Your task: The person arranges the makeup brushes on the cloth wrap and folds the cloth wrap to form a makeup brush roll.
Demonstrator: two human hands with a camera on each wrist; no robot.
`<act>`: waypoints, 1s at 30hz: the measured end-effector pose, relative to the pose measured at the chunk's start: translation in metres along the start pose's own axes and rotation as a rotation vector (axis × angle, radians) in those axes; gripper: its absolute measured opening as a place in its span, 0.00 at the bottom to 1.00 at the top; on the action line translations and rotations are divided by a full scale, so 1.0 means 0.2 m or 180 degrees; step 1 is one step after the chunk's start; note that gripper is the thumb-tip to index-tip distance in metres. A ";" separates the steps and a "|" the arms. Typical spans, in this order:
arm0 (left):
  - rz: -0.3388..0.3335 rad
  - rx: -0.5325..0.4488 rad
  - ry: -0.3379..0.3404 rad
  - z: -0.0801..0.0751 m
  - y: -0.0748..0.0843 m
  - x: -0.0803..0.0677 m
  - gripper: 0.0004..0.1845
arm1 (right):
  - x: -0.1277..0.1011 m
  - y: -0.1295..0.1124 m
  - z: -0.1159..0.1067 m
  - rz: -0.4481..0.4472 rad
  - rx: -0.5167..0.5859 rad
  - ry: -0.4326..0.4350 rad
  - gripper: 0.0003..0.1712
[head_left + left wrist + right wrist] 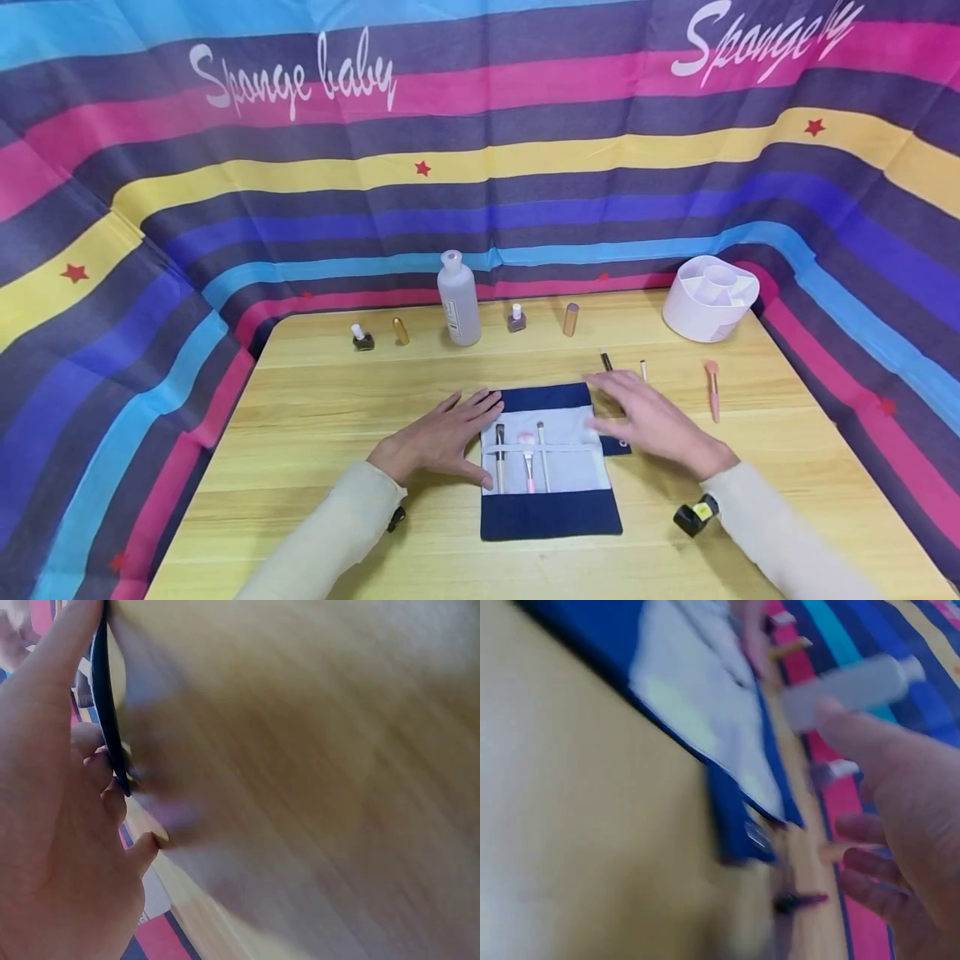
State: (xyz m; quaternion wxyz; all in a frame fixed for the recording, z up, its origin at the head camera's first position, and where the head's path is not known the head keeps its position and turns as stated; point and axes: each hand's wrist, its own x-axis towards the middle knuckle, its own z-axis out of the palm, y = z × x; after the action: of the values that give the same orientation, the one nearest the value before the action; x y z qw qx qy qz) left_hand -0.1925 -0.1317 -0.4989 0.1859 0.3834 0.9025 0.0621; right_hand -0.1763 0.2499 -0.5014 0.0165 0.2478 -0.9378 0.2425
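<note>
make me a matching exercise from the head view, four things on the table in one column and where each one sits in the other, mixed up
Things:
1. white organiser
2. tall bottle
3. pink brush
4. brush roll

Places:
A. lying loose on the table, right of the right hand
B. spread open between the two hands, three brushes under its strap
C. far right corner of the table
D. upright in the middle of the back row

Pairs: 1-C, 2-D, 3-A, 4-B

Navy-white brush roll (551, 512) unrolled flat on table, three brushes (527, 462) inside
</note>
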 end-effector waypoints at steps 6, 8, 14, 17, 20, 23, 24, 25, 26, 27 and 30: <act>-0.0008 -0.0011 0.0012 0.01 0.00 0.00 0.66 | 0.11 0.13 -0.11 0.0695 0.0212 0.0295 0.32; -0.0016 -0.0010 0.0014 0.01 -0.01 0.00 0.66 | 0.15 0.15 -0.12 0.0759 0.0206 0.0328 0.30; -0.0012 -0.0002 -0.0005 0.01 0.00 0.00 0.66 | 0.24 0.18 -0.08 0.0957 0.0092 0.0270 0.25; -0.0012 -0.0035 -0.0006 0.01 0.00 0.00 0.66 | 0.26 0.18 -0.05 0.1084 0.0111 0.0244 0.24; -0.0007 -0.0037 0.0000 0.01 0.00 0.01 0.66 | 0.27 0.17 -0.02 0.1172 0.0146 0.0239 0.23; -0.0002 -0.0036 0.0012 0.02 0.00 0.00 0.66 | 0.28 0.16 0.00 0.1177 0.0150 0.0237 0.22; -0.0005 -0.0037 0.0014 0.02 0.00 0.00 0.66 | 0.29 0.16 0.00 0.1168 0.0147 0.0229 0.21; -0.0005 -0.0039 0.0018 0.01 0.00 0.00 0.66 | 0.29 0.15 0.01 0.1154 0.0136 0.0217 0.21; -0.0006 -0.0041 0.0020 0.01 0.00 0.00 0.66 | 0.29 0.15 0.01 0.1137 0.0127 0.0204 0.20; -0.0007 -0.0049 0.0023 0.01 0.00 0.00 0.66 | 0.30 0.15 0.01 0.1119 0.0124 0.0188 0.20; 0.0016 -0.0046 0.0037 0.01 -0.01 0.00 0.66 | 0.31 0.14 0.01 0.1075 0.0233 0.0163 0.19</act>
State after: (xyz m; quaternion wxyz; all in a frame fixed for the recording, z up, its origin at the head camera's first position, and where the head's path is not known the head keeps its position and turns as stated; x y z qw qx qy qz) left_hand -0.1921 -0.1327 -0.5015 0.1833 0.3839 0.9022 0.0712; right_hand -0.2433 0.2423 -0.5067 -0.0096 0.0809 -0.9560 0.2820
